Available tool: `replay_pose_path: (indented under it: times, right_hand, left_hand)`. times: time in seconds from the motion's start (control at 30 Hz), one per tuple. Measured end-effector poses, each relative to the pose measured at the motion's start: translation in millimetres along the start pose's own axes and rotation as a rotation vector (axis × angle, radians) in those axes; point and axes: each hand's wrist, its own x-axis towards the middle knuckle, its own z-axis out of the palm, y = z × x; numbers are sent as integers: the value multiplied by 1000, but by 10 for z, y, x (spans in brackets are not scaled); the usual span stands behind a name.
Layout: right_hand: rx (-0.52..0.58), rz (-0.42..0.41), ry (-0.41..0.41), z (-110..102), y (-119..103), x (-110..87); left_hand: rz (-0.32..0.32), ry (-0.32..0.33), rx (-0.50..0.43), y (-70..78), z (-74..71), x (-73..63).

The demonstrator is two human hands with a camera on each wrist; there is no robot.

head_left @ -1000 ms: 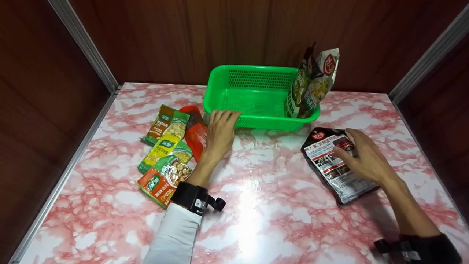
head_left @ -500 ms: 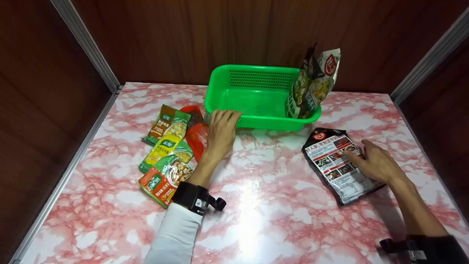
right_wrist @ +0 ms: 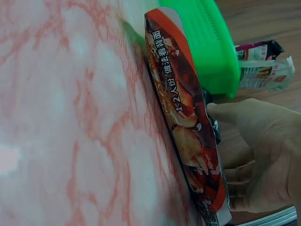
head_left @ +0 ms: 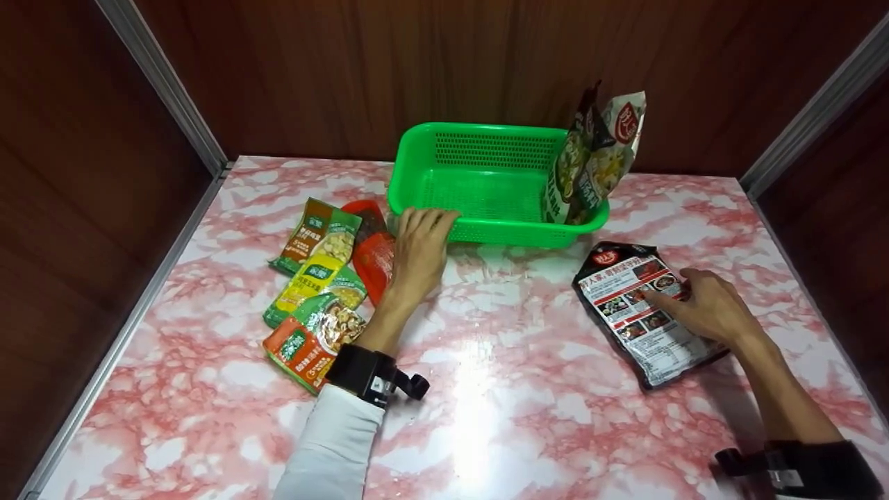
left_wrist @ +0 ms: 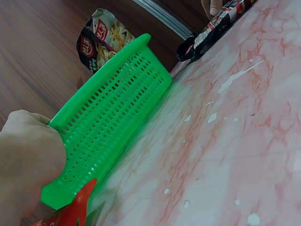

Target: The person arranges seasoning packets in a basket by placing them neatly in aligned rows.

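My left hand (head_left: 420,250) grips the near left rim of a green plastic basket (head_left: 514,235), fingers hooked over the edge. In the left wrist view that hand (left_wrist: 33,155) holds the basket (left_wrist: 113,108) at its corner. My right hand (head_left: 712,309) is at the right side of a black food pouch (head_left: 632,326) lying flat, printed back upward. Its thumb lies over the pouch's top and its fingers bend down along the right edge. The right wrist view has the pouch (right_wrist: 183,117) side-on, with the thumb at its upper edge and the curled fingers partly hidden behind it.
Two tall food packets (head_left: 608,167) stand in the basket's right end. Left of the left hand lie overlapping packets: a brown and green one (head_left: 316,239), a yellow and green one (head_left: 305,285), an orange one (head_left: 305,354) and red ones (head_left: 375,264). Dark wooden panels (head_left: 486,62) enclose the table.
My right hand has drawn back to the right across the pouch, toward its edge, and the thumb has come down lower over the top. The left hand, basket and pouch stay put.
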Motion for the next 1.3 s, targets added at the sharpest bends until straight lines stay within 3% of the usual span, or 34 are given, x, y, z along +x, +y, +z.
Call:
replay_pose_path:
  times: [0.2,0.47,0.67,0.93,1.17,1.3]
  right_hand:
    - [52,76,-43,-20,10,26]
    - [365,200,-149,-41,5,42]
    - [381,152,-154,-107,34,3]
    - [600,143,-207,-126,40,-18]
    - [622,57,-159,-140,-8,-74]
    - [708,48,-160,-147,-46,-111]
  left_hand:
    - [9,6,-3,17,8,2]
    - [11,-14,14,16,6,3]
    - [-7,-28,14,18,-10,2]
    - [-10,-23,4,11,-11,-4]
    - [-26,-31,-1,12,-25,6]
    - [-10,-8,0,14,-17,-3]
